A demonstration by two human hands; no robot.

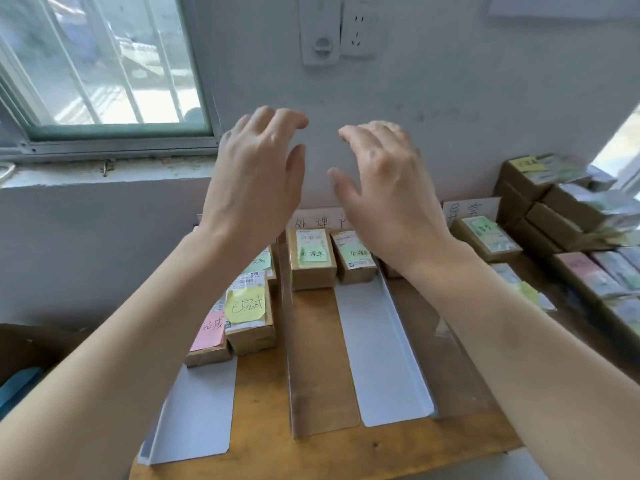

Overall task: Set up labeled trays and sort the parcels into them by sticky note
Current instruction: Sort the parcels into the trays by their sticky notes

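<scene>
My left hand [258, 171] and my right hand [382, 188] hover raised above the table, palms facing each other, fingers loosely spread, holding nothing. Below them lie long trays on a wooden table [311, 448]. The left tray [197, 417] holds brown parcels, one with a yellow sticky note [245, 304] and one with a pink note [209, 330]. The middle clear tray [318, 375] holds a parcel with a green note [312, 259]; a second parcel [356, 256] sits beside it on the white tray [384, 358]. A parcel with a green note [486, 237] lies at the right.
A paper label [318, 221] stands against the wall behind the middle tray, another label [467, 209] at the right. A pile of unsorted brown parcels [568, 216] fills the right side. A window [97, 64] is at upper left, a wall socket [356, 29] above.
</scene>
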